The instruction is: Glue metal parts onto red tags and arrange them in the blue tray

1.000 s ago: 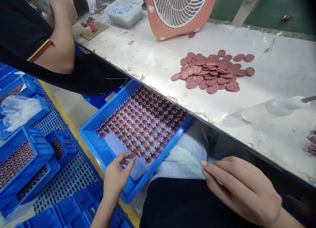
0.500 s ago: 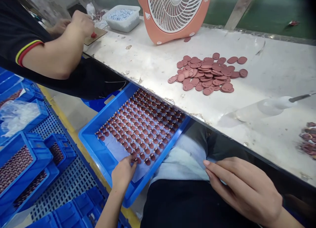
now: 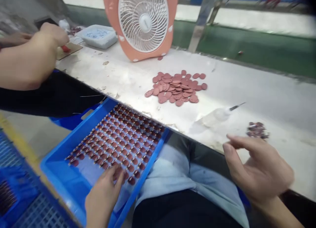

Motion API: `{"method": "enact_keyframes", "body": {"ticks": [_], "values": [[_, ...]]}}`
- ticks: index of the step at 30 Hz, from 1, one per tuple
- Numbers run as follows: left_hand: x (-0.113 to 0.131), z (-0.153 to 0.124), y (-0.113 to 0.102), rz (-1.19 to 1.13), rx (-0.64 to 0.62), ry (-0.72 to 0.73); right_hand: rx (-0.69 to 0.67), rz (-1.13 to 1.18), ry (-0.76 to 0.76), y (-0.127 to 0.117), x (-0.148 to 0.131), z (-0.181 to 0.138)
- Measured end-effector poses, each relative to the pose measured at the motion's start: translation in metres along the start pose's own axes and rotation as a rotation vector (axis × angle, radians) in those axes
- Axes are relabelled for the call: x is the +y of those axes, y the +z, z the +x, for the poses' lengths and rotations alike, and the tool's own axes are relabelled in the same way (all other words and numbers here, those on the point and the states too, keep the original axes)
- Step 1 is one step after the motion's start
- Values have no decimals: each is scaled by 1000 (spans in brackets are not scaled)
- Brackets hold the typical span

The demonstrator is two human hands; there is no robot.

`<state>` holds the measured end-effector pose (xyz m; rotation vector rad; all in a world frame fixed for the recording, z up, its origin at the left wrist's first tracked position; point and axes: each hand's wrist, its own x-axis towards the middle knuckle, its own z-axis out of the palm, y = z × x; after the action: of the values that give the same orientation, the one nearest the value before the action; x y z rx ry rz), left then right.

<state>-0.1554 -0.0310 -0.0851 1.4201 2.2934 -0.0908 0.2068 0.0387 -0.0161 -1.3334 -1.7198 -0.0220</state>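
Note:
Inside the blue tray [image 3: 60, 178], my left hand [image 3: 105, 188] has its thumb and fingers closed around a brown-red oval piece at the near edge of the rows. Rows of brown-red oval pieces [image 3: 123, 135] with small light-coloured parts on them lie on a pale sheet. My right hand [image 3: 259, 168] is in the air by the bench edge, thumb and forefinger a little apart, with nothing visible between them. Just beyond it lies a small heap of dark, mixed small parts [image 3: 256, 129]. A translucent squeeze bottle [image 3: 213, 117] with a thin dark tip lies on the bench.
A heap of loose brown-red ovals [image 3: 176, 88] lies on the white bench [image 3: 247, 79]. Behind it stands an orange fan [image 3: 145, 23]. A translucent tub [image 3: 98, 37] is at back left, near a co-worker's arm [image 3: 29, 63]. Blue crates [image 3: 17, 188] stand at lower left.
The camera view has swung to the right and up. My right hand has moved forward towards the dark small parts, its fingers now more apart. My left hand stays at the near rows.

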Motion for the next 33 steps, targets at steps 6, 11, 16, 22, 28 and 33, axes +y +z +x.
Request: {"method": "enact_keyframes", "body": {"ticks": [6,11,16,22,28,33], "values": [[124,11,-27,-341,659,896,-175,-98,379,17,25,37],[211,45,-58,-259,751,944,-297,-92,370,24,24,43],[234,57,-68,19,542,1001,-247,-3,368,9,20,25],[206,40,-40,-157,552,1271,-175,296,445,0,19,-4],[186,15,-31,-441,731,1453,-321,585,579,-1,-4,3],[182,-20,-30,-733,682,1455,-518,1009,760,-5,-27,6]]}}
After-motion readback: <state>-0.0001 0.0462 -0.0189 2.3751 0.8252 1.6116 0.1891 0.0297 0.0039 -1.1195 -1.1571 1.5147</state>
